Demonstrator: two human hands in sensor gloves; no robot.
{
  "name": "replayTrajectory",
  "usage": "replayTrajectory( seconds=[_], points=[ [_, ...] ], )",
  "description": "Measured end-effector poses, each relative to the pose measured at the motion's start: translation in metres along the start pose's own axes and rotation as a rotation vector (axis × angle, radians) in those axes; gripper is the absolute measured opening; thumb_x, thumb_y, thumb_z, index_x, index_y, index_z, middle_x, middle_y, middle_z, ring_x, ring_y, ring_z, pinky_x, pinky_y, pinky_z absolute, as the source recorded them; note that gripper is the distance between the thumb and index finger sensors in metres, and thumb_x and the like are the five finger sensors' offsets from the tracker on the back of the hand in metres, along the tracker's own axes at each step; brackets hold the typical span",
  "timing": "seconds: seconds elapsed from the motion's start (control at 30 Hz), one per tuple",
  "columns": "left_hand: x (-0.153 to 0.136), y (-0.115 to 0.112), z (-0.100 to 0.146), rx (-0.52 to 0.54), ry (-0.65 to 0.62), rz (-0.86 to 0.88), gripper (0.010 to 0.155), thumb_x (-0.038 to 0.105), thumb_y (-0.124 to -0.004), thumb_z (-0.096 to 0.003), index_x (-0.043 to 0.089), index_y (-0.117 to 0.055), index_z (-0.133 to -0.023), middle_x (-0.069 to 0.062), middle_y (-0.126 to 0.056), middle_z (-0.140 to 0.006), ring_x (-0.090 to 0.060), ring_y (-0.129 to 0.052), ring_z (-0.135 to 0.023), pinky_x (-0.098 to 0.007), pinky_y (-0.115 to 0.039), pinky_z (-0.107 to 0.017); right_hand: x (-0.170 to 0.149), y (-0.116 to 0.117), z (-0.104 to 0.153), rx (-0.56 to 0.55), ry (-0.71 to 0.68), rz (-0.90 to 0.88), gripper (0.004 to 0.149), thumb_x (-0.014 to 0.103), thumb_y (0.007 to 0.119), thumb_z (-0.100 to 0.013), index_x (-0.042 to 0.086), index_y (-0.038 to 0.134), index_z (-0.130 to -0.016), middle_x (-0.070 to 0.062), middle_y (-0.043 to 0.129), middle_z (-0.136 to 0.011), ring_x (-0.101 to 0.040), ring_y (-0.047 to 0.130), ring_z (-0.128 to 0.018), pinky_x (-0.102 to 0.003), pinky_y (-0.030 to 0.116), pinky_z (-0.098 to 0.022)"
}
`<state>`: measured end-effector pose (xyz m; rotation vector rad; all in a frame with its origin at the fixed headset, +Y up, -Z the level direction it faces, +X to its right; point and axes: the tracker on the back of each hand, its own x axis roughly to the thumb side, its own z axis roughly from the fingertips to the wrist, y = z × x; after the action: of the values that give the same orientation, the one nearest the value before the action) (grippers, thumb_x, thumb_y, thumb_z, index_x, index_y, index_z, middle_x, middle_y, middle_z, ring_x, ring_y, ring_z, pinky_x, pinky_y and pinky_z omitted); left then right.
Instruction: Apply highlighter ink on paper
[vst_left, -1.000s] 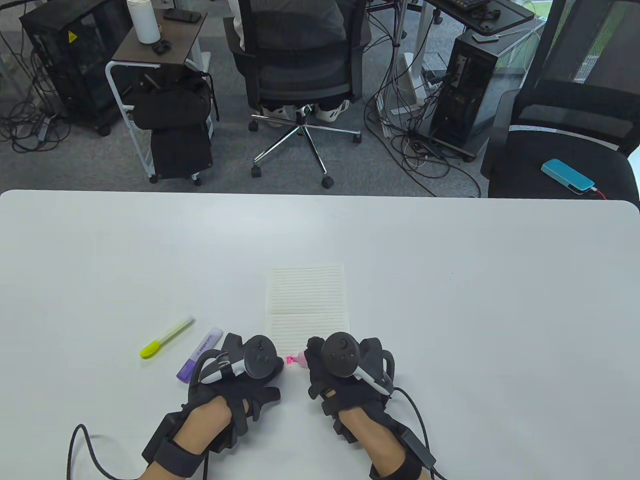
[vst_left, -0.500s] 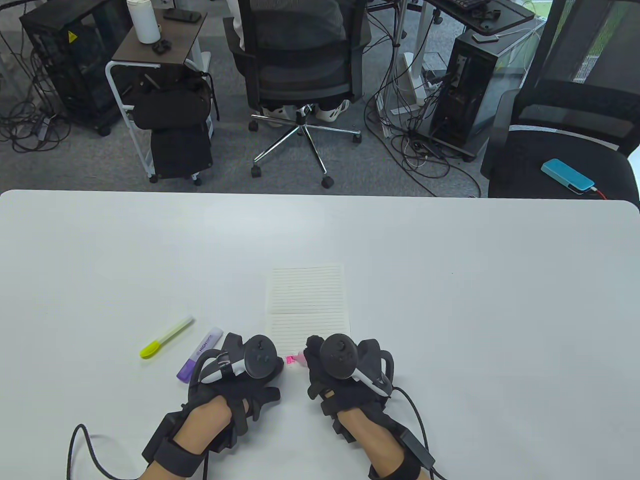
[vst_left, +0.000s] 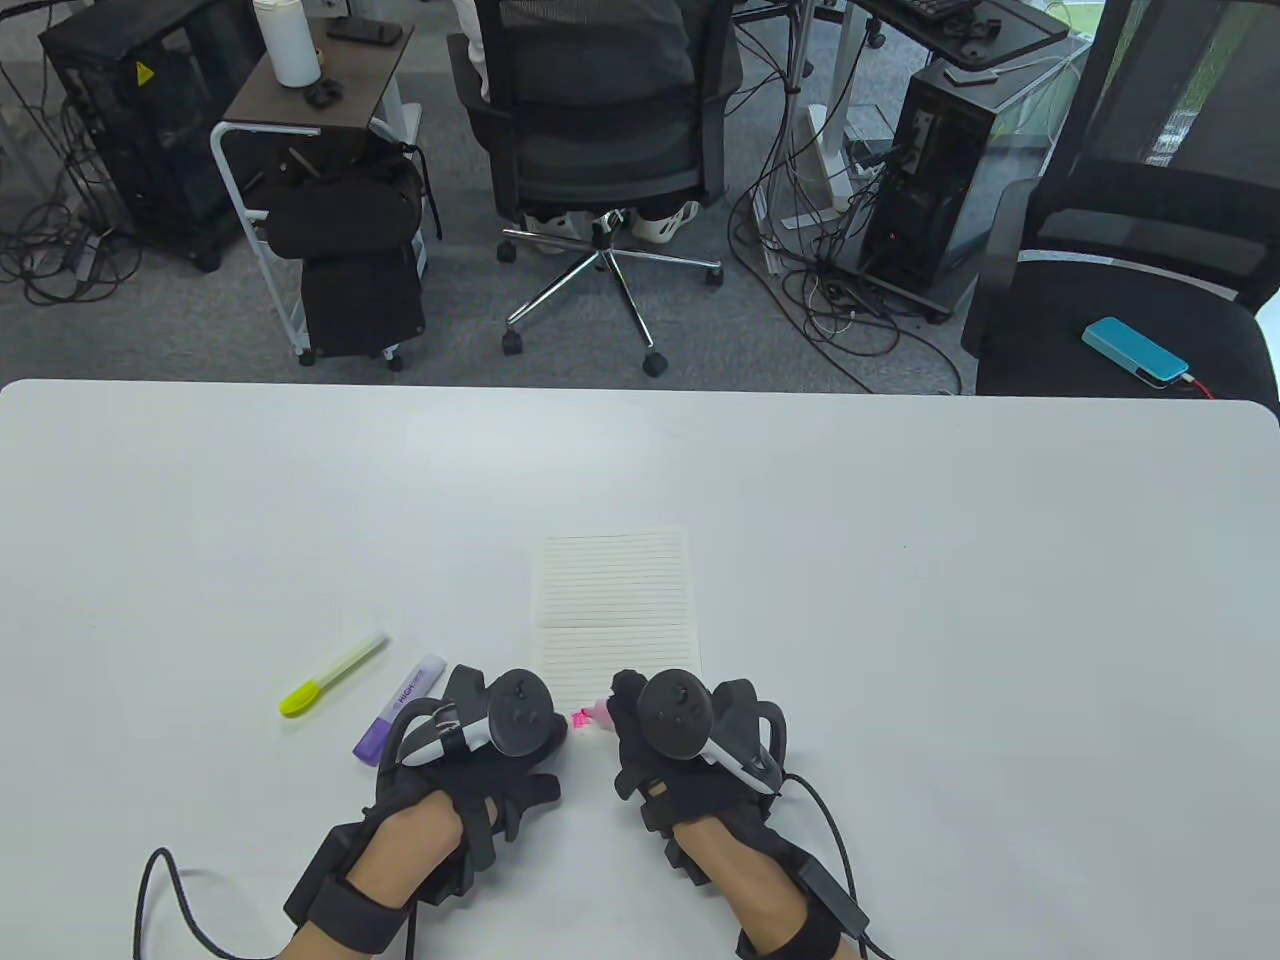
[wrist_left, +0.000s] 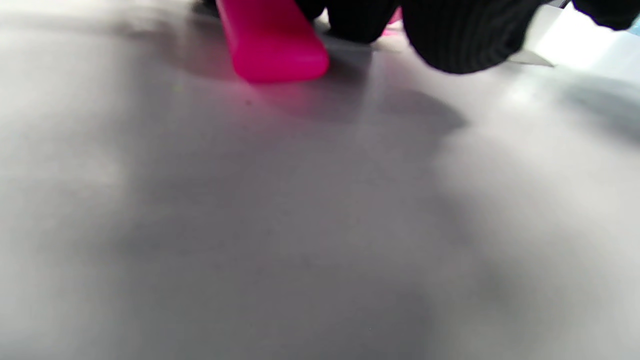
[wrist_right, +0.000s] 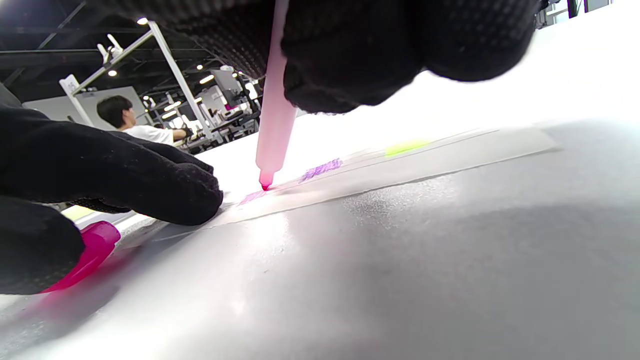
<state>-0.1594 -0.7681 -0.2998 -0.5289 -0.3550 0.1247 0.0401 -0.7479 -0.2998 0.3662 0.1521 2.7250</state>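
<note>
Left to right. A yellow highlighter pen and a capped purple highlighter pen lie on the white surface, just left of the left hand. Both are untouched.

The left hand presses a gloved fingertip on the near corner of the lined cream paper sheet, pinning it. A bright pink plastic cap lies under this hand; whether the fingers grasp it or merely cover it cannot be told.

Just right of it, the right hand has its grip clenched on the translucent pink highlighter barrel. The tip touches the paper's near edge, over a faint pink mark; purple and yellow-green strokes lie beyond the tip.

Likely risks: the tip sits so close to the edge that a stroke toward the left fingertip may run off onto the surface or ink the glove. If the pinning finger lifts, the light sheet may slide with the pen and smear. The loose cap could roll away.
</note>
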Motion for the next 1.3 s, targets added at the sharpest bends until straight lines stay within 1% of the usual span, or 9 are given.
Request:
replayTrajectory(
  seconds=[0.07, 0.2, 0.37, 0.7, 0.77, 0.9, 1.0, 1.17, 1.3],
  points=[
    [-0.0001, 0.0001, 0.0000, -0.001, 0.000, 0.000, 0.071, 0.053, -0.075, -0.0413, 0.031, -0.052, -0.105, 0.002, -0.039, -0.114, -0.039, -0.040, -0.105, -0.064, -0.037, -0.073, 0.0012, -0.0025, 0.0009, 0.020, 0.000, -0.015, 0.038, 0.034, 0.074, -0.065, 0.014, 0.076, -0.097, -0.014, 0.092, -0.068, -0.019, 0.093, -0.036, -0.045, 0.082, -0.037],
    [0.0001, 0.0002, 0.0001, -0.002, 0.000, -0.003, 0.071, 0.053, -0.075, -0.0413, 0.031, -0.052, -0.105, 0.002, -0.039, -0.114, -0.039, -0.040, -0.104, -0.064, -0.037, -0.073, 0.0012, 0.0038, -0.0003, -0.028, -0.018, -0.005, 0.038, 0.035, 0.072, -0.065, 0.016, 0.074, -0.098, -0.013, 0.091, -0.071, -0.019, 0.093, -0.039, -0.045, 0.082, -0.039],
    [0.0002, 0.0003, 0.0001, -0.002, 0.000, -0.001, 0.071, 0.053, -0.075, -0.0413, 0.031, -0.052, -0.105, 0.002, -0.039, -0.114, -0.039, -0.040, -0.104, -0.064, -0.037, -0.073, -0.0003, 0.0019, -0.0001, -0.030, 0.009, 0.003, 0.038, 0.035, 0.072, -0.066, 0.015, 0.074, -0.098, -0.014, 0.091, -0.070, -0.019, 0.093, -0.038, -0.045, 0.082, -0.038],
    [0.0003, 0.0004, 0.0002, -0.003, -0.001, -0.001, 0.071, 0.053, -0.075, -0.0413, 0.031, -0.052, -0.105, 0.003, -0.039, -0.114, -0.039, -0.040, -0.104, -0.064, -0.037, -0.073, 0.0017, 0.0043, 0.0004, -0.038, -0.008, -0.004, 0.038, 0.035, 0.072, -0.066, 0.014, 0.074, -0.098, -0.013, 0.091, -0.070, -0.018, 0.093, -0.038, -0.044, 0.082, -0.038],
    [0.0002, 0.0004, 0.0003, -0.002, -0.001, 0.001, 0.071, 0.053, -0.075, -0.0413, 0.031, -0.052, -0.105, 0.003, -0.039, -0.114, -0.039, -0.041, -0.104, -0.064, -0.037, -0.073, 0.0019, 0.0065, -0.0002, -0.022, -0.013, -0.027, 0.038, 0.035, 0.072, -0.066, 0.014, 0.073, -0.098, -0.013, 0.091, -0.070, -0.018, 0.093, -0.038, -0.044, 0.082, -0.038],
    [0.0000, 0.0005, 0.0004, -0.003, -0.002, 0.003, 0.071, 0.053, -0.075, -0.0413, 0.031, -0.052, -0.105, 0.003, -0.039, -0.114, -0.039, -0.040, -0.104, -0.064, -0.037, -0.073, 0.0011, 0.0035, 0.0008, -0.032, 0.006, -0.003, 0.038, 0.034, 0.072, -0.066, 0.013, 0.074, -0.098, -0.013, 0.091, -0.069, -0.018, 0.093, -0.036, -0.044, 0.082, -0.037],
    [-0.0001, 0.0004, 0.0004, -0.003, -0.002, 0.003, 0.071, 0.053, -0.075, -0.0413, 0.031, -0.052, -0.105, 0.003, -0.039, -0.114, -0.039, -0.040, -0.104, -0.064, -0.037, -0.073, 0.0033, 0.0015, 0.0015, 0.004, 0.007, -0.017, 0.038, 0.034, 0.073, -0.066, 0.012, 0.075, -0.096, -0.013, 0.092, -0.066, -0.017, 0.093, -0.034, -0.044, 0.083, -0.036],
    [-0.0001, 0.0004, 0.0004, -0.003, -0.002, 0.002, 0.071, 0.053, -0.075, -0.0413, 0.031, -0.052, -0.105, 0.003, -0.039, -0.114, -0.039, -0.040, -0.104, -0.064, -0.037, -0.073, 0.0041, 0.0060, 0.0012, -0.034, -0.022, -0.011, 0.039, 0.035, 0.072, -0.066, 0.013, 0.074, -0.098, -0.013, 0.091, -0.069, -0.018, 0.093, -0.037, -0.044, 0.082, -0.037],
    [-0.0004, 0.0006, 0.0002, -0.003, -0.002, 0.005, 0.071, 0.052, -0.075, -0.0412, 0.031, -0.052, -0.105, 0.003, -0.039, -0.114, -0.039, -0.040, -0.104, -0.064, -0.037, -0.073, 0.0036, 0.0013, 0.0016, 0.006, -0.002, -0.011, 0.038, 0.034, 0.074, -0.065, 0.013, 0.076, -0.097, -0.013, 0.092, -0.067, -0.018, 0.093, -0.035, -0.044, 0.082, -0.037]
  ],
)
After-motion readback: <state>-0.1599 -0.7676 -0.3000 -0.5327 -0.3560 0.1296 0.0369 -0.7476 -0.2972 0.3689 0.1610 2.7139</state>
